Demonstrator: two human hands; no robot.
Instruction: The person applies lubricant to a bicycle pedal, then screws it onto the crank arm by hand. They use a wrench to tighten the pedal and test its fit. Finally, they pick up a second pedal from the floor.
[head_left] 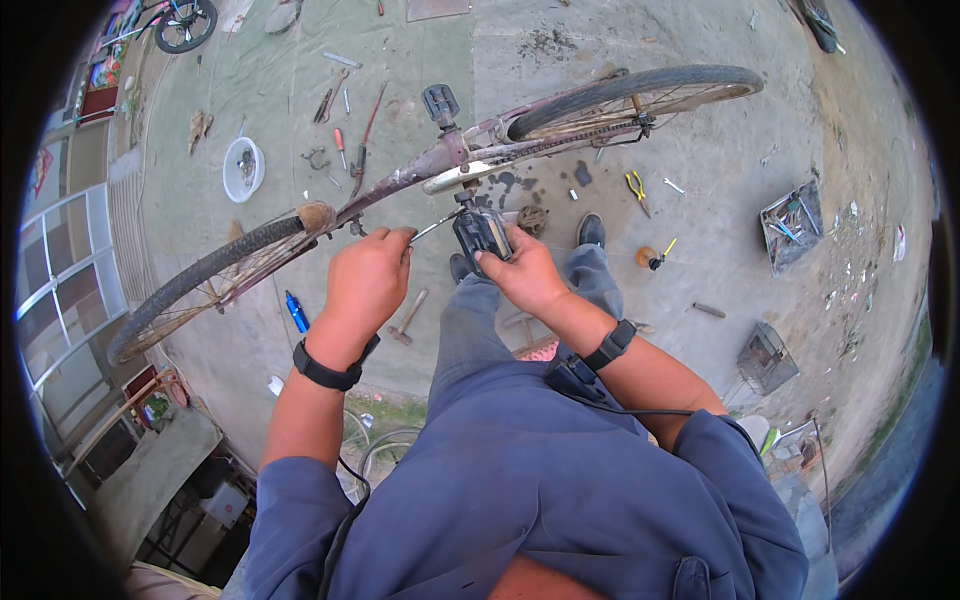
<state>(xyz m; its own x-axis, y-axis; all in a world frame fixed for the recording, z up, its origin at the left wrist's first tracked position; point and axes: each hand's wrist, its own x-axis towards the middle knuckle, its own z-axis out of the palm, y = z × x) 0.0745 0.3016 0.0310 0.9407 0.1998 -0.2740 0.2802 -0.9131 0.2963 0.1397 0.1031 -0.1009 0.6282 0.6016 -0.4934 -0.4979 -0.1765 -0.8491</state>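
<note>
An old bicycle [405, 172] with a purplish, worn frame stretches across in front of me, front wheel to the left and rear wheel to the right. My right hand [527, 272] is closed on the near black pedal [478, 232], thumb on top of it. Closed round the handle of a thin silver wrench [436, 228], my left hand [372, 275] holds it with its far end against the pedal by the crank. How that end fits on is too small to tell. On the bicycle's far side the other pedal [440, 105] sticks up.
Screwdrivers, pliers [638, 192] and a hammer [408, 318] lie scattered on the ground. A white bowl [243, 168] with small parts stands at left, beyond the front wheel. At right are a tool box [790, 226], an oil can [650, 257] and a wire cage [767, 358].
</note>
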